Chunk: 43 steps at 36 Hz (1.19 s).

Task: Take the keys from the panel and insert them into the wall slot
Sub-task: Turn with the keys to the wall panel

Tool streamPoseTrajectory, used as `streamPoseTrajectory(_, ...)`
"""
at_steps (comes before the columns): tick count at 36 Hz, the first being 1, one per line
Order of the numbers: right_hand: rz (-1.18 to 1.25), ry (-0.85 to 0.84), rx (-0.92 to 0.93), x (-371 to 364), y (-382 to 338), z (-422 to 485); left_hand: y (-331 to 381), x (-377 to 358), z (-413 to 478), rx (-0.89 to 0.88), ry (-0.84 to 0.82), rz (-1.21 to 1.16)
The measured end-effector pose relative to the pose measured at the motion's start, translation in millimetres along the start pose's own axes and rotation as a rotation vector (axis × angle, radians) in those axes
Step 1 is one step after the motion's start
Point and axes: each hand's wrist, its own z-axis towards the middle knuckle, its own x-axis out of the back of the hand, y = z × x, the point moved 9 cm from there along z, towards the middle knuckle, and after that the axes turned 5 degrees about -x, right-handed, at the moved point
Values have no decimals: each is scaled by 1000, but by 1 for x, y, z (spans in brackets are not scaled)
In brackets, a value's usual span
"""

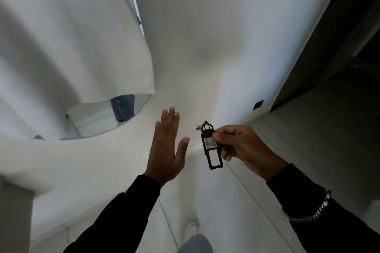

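The plain white wall (205,37) spreads wide beyond both hands, with a round mirror (107,117) up-left of the left hand (166,150), which is spread flat and holds nothing. The right hand (240,146) pinches the black plastic key tag with a white paper label (210,146), the small metal keys (199,127) dangling loose above it. Light and stiff, the tag seems best gripped at its middle; open room lies all around, no slot visible
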Motion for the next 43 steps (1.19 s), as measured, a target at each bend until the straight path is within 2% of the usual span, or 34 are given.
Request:
streamPoseTrajectory(9,-40,89,34,163,-45,71,31,-130,143,-187,48,-40)
streamPoseTrajectory(19,-140,182,100,347,-130,146,83,-225,340,-221,89,-146)
streamPoseTrajectory(27,-167,104,108,477,-189,214,115,-277,475,-235,229,-109)
streamPoseTrajectory(31,-271,74,179,542,-226,252,135,-312,536,-256,299,-42)
streamPoseTrajectory(37,-459,131,409,630,-308,306,173,-332,639,-314,479,162)
streamPoseTrajectory(43,-719,54,691,665,-404,337,201,-316,730,-378,625,560)
